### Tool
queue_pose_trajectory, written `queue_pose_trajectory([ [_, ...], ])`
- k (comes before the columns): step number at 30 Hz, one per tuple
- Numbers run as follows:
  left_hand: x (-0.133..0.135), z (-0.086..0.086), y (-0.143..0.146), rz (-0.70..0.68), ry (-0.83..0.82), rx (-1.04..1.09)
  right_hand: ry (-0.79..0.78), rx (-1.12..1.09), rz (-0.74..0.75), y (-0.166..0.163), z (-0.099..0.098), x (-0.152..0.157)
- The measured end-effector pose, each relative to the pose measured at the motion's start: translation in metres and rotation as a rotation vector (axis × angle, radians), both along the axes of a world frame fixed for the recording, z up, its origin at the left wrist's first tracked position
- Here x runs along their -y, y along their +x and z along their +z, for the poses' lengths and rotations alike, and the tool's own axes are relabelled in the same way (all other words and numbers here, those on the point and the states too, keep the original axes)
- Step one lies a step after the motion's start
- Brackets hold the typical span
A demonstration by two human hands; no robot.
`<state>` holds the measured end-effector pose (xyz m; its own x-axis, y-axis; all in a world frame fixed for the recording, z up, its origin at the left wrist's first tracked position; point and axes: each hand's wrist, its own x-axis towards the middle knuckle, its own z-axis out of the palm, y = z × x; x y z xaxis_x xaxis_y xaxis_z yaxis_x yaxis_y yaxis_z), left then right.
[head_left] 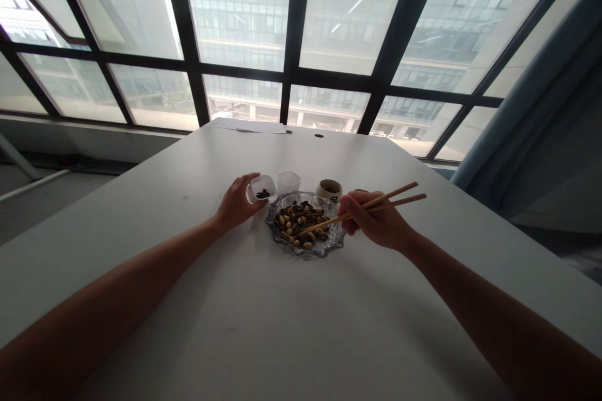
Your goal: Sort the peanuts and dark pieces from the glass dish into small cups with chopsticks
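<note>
My left hand grips a small white plastic cup, tilted toward me, with several dark seeds inside. Just right of it stands a second translucent cup. A scalloped glass bowl holds a mix of dark seeds and pale nuts. In my right hand is a pair of wooden chopsticks, their tips down among the nuts. Whether the tips pinch anything is too small to tell. Behind the bowl, a cream ceramic cup with a dark character sits close to my right hand.
All of this rests on a long white table. Papers lie at its far end, near two dark round spots. Large framed windows rise beyond it, and a blue-grey curtain hangs at the right.
</note>
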<state>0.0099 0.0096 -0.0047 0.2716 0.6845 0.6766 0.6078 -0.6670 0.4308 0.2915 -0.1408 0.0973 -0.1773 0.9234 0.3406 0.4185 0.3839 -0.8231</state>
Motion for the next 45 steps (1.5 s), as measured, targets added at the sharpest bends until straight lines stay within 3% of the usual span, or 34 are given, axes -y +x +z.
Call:
queue_pose_trajectory([
  [26,0.0,0.0,0.0,-0.01,0.018,0.0,0.134,0.084,0.081,0.001,-0.004,0.0],
  [38,-0.001,-0.001,0.0,-0.005,0.008,0.0,0.084,-0.021,0.034,0.005,-0.01,-0.005],
  [45,-0.001,-0.001,-0.001,-0.011,0.062,0.002,0.072,-0.085,-0.024,0.006,-0.002,-0.003],
])
